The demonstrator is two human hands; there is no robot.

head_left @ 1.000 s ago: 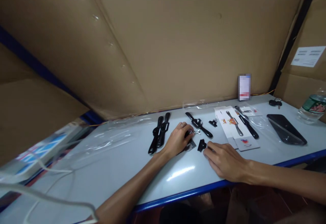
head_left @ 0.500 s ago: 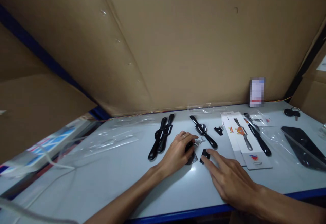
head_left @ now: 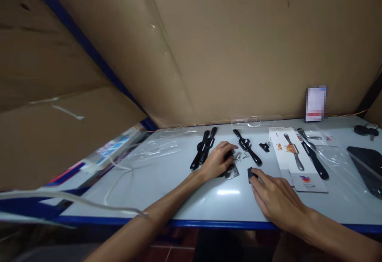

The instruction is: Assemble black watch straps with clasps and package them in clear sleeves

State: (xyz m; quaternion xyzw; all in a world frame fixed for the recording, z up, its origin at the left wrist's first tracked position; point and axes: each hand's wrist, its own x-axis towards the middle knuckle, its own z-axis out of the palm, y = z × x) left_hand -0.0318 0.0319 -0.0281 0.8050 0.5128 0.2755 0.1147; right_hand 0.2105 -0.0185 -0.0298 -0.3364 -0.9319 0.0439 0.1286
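My left hand is curled, palm down, around a small black part, mostly hidden by the fingers. A shiny flat piece, perhaps a clear bag or blades, lies partly under it. Small silver screws are scattered by its fingertips. My right hand pinches a small dark plate at the tabletop. Beyond the hands lies a black spokeshave body, and two more spokeshaves rest side by side to the left. A small black clamp-like part sits right of the single spokeshave.
White printed cards overlap at right, beside another black spokeshave. A phone leans on the cardboard wall; keys and a dark flat object lie far right. Clear plastic and a white cable are at left.
My right hand has moved the small dark plate slightly away from my left hand. My left hand stays around the black part. The camera view has turned left and down.
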